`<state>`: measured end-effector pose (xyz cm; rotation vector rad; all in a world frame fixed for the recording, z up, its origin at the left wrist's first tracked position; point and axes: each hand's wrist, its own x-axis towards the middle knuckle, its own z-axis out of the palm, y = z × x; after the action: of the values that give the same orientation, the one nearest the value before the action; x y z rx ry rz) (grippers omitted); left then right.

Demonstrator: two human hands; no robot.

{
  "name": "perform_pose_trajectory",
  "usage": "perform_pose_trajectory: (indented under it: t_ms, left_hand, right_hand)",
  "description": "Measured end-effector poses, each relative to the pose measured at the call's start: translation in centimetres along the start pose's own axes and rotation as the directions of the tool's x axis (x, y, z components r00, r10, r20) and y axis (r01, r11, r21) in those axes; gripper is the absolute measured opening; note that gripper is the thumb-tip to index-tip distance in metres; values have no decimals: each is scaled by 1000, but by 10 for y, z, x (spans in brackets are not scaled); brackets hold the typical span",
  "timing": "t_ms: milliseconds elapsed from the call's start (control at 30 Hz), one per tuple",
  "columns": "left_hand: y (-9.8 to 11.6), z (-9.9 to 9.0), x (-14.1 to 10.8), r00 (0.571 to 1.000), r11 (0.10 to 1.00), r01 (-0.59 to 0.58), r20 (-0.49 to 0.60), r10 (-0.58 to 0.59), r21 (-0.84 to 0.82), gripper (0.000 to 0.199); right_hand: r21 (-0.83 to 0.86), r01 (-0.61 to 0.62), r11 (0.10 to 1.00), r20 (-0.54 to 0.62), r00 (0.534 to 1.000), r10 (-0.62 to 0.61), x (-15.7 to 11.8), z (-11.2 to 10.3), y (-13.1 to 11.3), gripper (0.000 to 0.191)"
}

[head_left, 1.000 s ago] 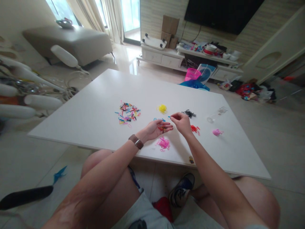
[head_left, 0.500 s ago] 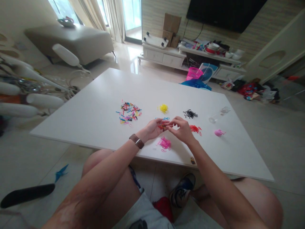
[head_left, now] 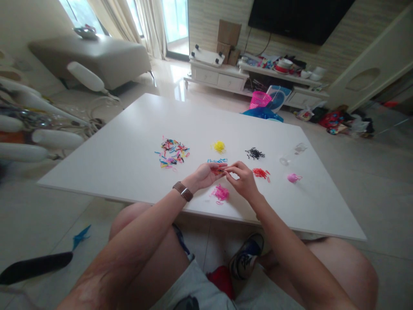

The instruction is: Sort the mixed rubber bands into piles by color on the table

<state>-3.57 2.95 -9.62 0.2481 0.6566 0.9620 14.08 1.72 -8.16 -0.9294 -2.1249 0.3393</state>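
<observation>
My left hand [head_left: 206, 174] is palm up above the white table [head_left: 122, 150], cupping several small coloured bands [head_left: 218, 171]. At its fingertips, my right hand [head_left: 240, 175] pinches with thumb and forefinger; what lies between them is too small to make out. Around the hands are sorted piles: yellow [head_left: 219, 147] and blue [head_left: 217, 161] beyond them, black [head_left: 255, 153] and red [head_left: 260, 173] to the right, pink [head_left: 220, 193] nearer me. A mixed pile [head_left: 173, 152] of many colours lies to the left.
Near the table's right side are a clear container [head_left: 284, 160], a clear piece [head_left: 300, 148] and a pink object [head_left: 293, 178]. Beyond the table stand a pink basket [head_left: 260, 100] and a white cabinet [head_left: 206, 76]. White lamp-like parts [head_left: 85, 76] are at the left.
My right thumb and forefinger have closed together beside the left fingertips. More of the blue pile shows. The whole view has shifted slightly.
</observation>
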Motion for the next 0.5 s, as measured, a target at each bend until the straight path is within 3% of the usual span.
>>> perform_pose_trajectory:
  t_ms: [167, 500]
  left_hand:
    - [0, 1, -3, 1000, 1000, 11, 19, -11, 11, 25]
    - [-1, 3, -6, 996, 997, 16, 89, -22, 73, 40]
  right_hand:
    - [77, -138, 987, -65, 988, 143, 3, -7, 0, 8]
    - [59, -190, 980, 83, 979, 185, 5, -3, 2, 8]
